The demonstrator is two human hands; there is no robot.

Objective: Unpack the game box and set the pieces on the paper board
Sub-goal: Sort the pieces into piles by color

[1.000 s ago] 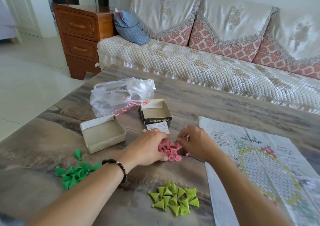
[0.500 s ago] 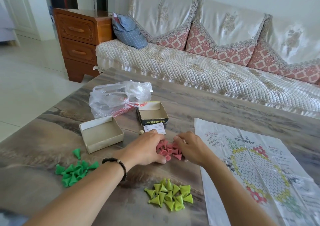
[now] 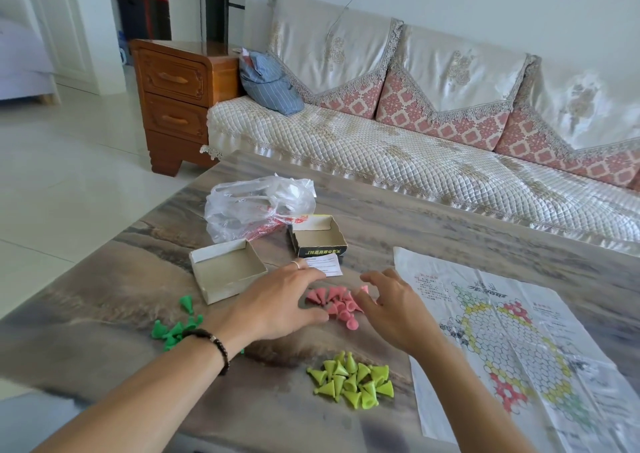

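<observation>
A heap of pink cone pieces [image 3: 337, 303] lies on the table between my hands. My left hand [image 3: 277, 303] hovers at its left, fingers spread, holding nothing. My right hand [image 3: 393, 308] hovers at its right, fingers apart and empty. A heap of yellow-green cones [image 3: 351, 380] lies nearer to me. Dark green cones [image 3: 175, 328] lie at the left, partly behind my left wrist. The paper board [image 3: 512, 341] with its hexagon grid lies flat at the right. The two open box halves, a plain one [image 3: 227, 270] and a black-sided one [image 3: 317, 236], stand behind the pieces.
A crumpled plastic bag [image 3: 256, 206] lies behind the boxes. A small printed slip [image 3: 323, 265] lies in front of the black-sided box. A sofa [image 3: 415, 147] runs along the table's far side, with a wooden drawer cabinet [image 3: 176, 95] to its left.
Both hands have let go of the pink heap and lifted apart, with fingers spread. The pink cones now lie uncovered. The camera has tilted up a little.
</observation>
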